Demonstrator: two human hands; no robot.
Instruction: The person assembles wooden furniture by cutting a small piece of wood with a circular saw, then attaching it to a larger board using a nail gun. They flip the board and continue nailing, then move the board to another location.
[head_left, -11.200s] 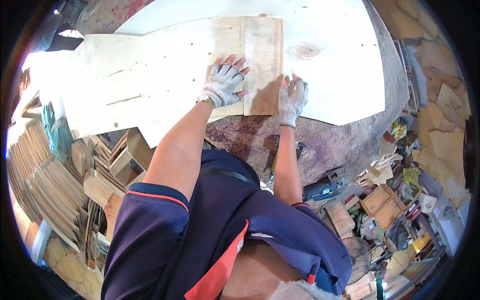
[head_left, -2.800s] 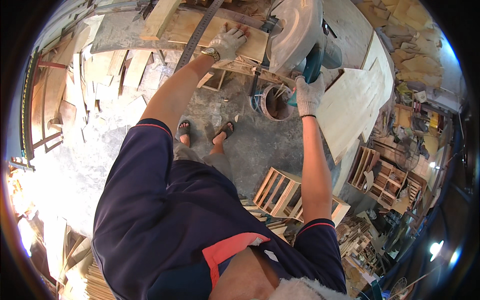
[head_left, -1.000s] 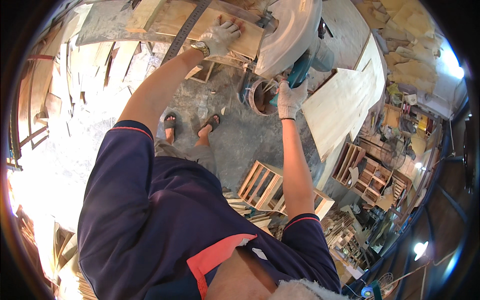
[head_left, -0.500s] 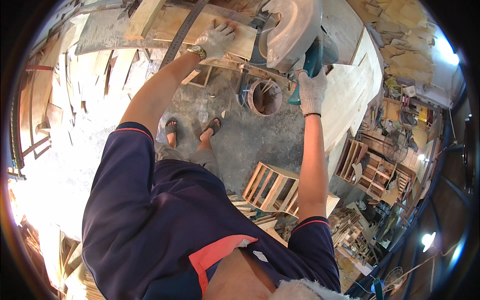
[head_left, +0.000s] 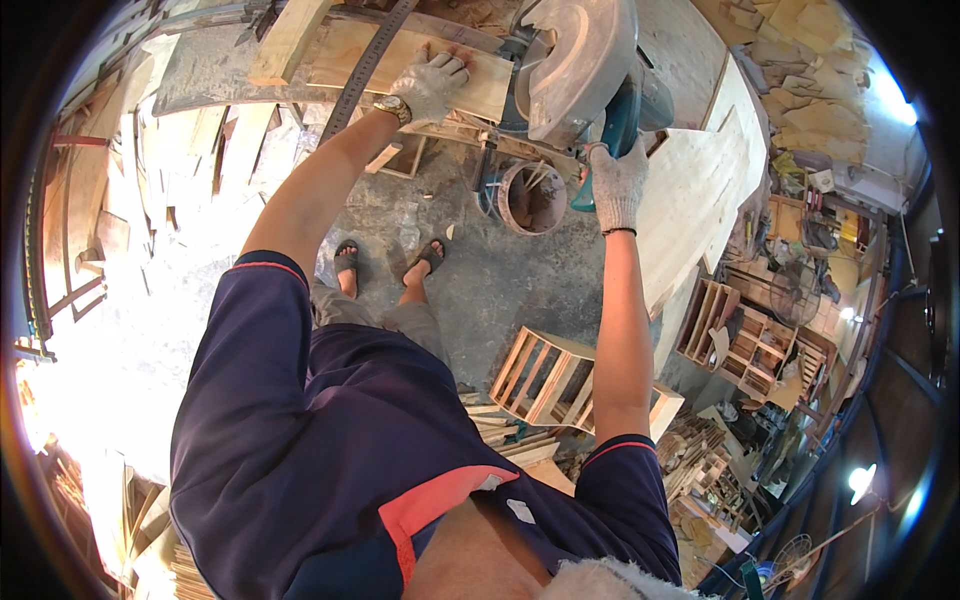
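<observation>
Head view is showing a person standing at a worktop (head_left: 200, 80) with a chop saw mounted on it, both arms reaching forward. The left hand (head_left: 430, 85), in a pale work glove, is lying flat with fingers spread on a light wooden board (head_left: 400, 60); it is pressing down rather than closing around anything, which seems meant to keep the board from shifting against the saw's fence while the fingers are staying off to the side of the blade line. A wristwatch (head_left: 390, 105) is showing at that wrist. The right hand (head_left: 615, 185), also gloved, is wrapping tightly around the teal handle (head_left: 610, 130) of the saw, below the big grey blade guard (head_left: 575, 60), so that arm is controlling the saw head. Whether the blade is touching the wood cannot be told, as the guard is hiding it.

The board is lying across the saw's bed, with a long dark metal rule (head_left: 360, 70) running slantwise just beside the left hand. Below the worktop a round bucket (head_left: 530, 195) is standing on the concrete floor (head_left: 480, 280), probably placed there to catch offcuts. The person's sandalled feet are planted apart near it. An open wooden crate frame (head_left: 550, 380) is resting on the floor by the right arm, and a large pale panel (head_left: 700, 200) is leaning to the right.
</observation>
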